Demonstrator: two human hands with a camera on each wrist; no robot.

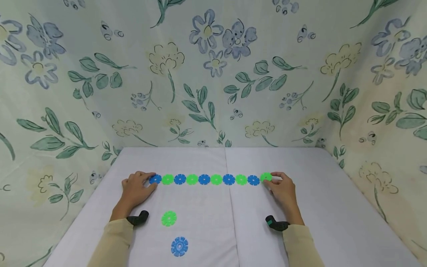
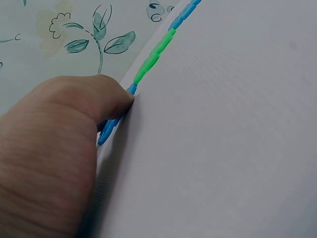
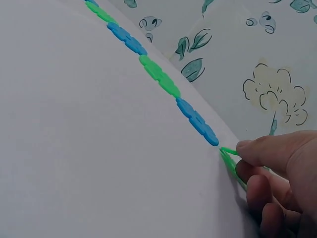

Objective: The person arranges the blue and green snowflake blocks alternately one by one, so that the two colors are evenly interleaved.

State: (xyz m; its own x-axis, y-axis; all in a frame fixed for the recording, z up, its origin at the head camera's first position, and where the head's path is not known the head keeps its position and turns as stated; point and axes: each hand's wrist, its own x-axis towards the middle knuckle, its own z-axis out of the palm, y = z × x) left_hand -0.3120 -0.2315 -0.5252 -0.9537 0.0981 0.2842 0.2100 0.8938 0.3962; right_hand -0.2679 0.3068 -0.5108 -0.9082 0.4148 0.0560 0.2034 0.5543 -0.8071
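A row of flat notched plastic discs, blue and green by turns, runs across the white cloth. My left hand (image 1: 134, 190) pinches the blue disc (image 1: 155, 179) at the row's left end between thumb and forefinger. At the other end, my right hand (image 1: 282, 190) grips a green disc (image 1: 265, 177) by its right side. That disc sits slightly higher than its neighbour, a blue disc (image 1: 253, 180), and tilts in the right wrist view, where fingers cover part of it. Whether these two discs are joined I cannot tell.
Nearer to me lie a loose green disc (image 1: 169, 218) and a loose blue disc (image 1: 179, 246). The white tablecloth (image 1: 200, 204) has a crease running front to back. A flower-patterned curtain (image 1: 213, 92) stands behind the table and along both sides.
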